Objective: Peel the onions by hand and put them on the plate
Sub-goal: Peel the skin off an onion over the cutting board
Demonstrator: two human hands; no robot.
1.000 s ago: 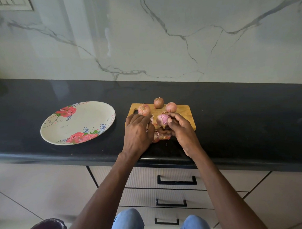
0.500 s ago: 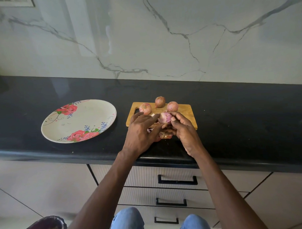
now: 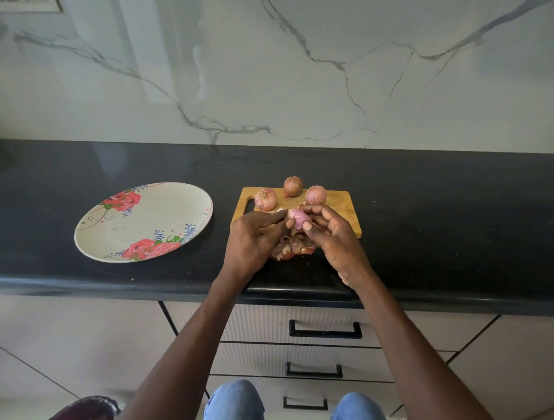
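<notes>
A small, half-peeled purple onion (image 3: 298, 217) is held just above the near edge of a rectangular wooden chopping board (image 3: 338, 212), pinched between the curled thumb and fingers of the right hand (image 3: 334, 236), apparently so that it stays steady while skin is pulled. The fingertips of the left hand (image 3: 254, 239) are closed against the onion's left side, seemingly on a strip of skin, though the exact grip cannot be made out. A heap of papery reddish peelings (image 3: 288, 250) lies directly beneath, where the scraps would fall. Three unpeeled brown-pink onions (image 3: 292, 186) are lined up along the board's far edge. A round, cream, rose-patterned plate (image 3: 91, 230), within reach to the left, holds no onion. All is set on a glossy black stone worktop (image 3: 442, 204) backed by a white, grey-veined marble wall (image 3: 296, 67); pale drawers with black handles (image 3: 325, 330) are seen below.
</notes>
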